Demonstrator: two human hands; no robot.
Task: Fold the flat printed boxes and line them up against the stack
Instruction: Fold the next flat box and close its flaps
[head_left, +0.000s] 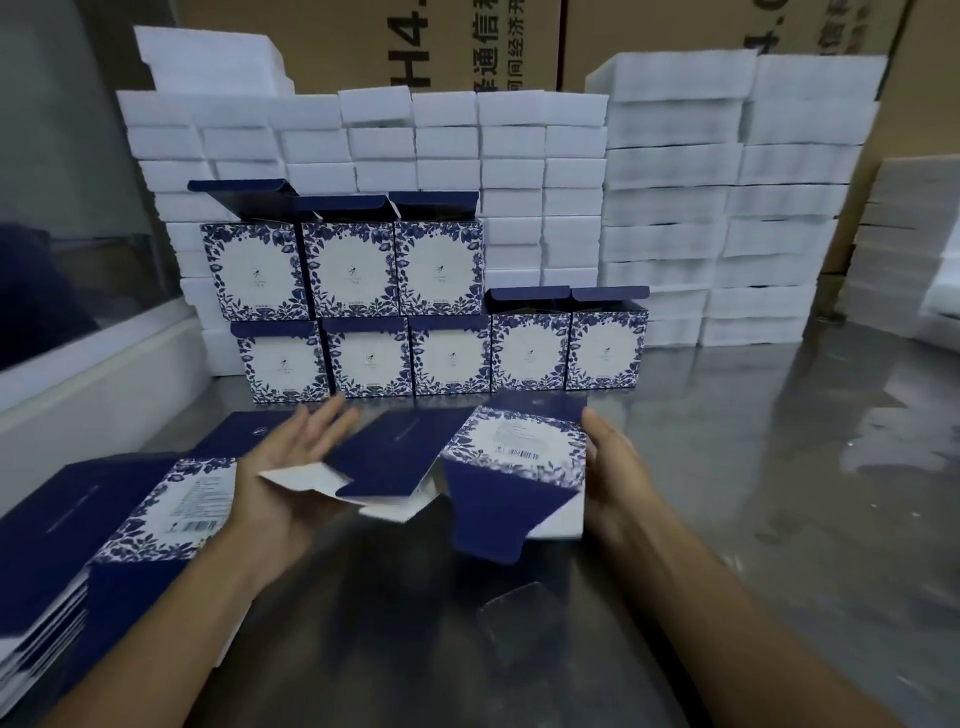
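Half-folded box (514, 467), blue w/ white flower print, flaps hanging, held over table (779, 467) middle between left hand (291, 467) and right hand (613, 467), both grips flat, fingers straight.

A packing workshop: stacked foam blocks (519, 171), shipping cartons (426, 41), steel table (779, 467).

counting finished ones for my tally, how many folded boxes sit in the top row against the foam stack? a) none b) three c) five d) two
b: three folded boxes stand in the top row, set on the left part of a bottom row of five, all backed against the white foam stack, while both hands work on another box.
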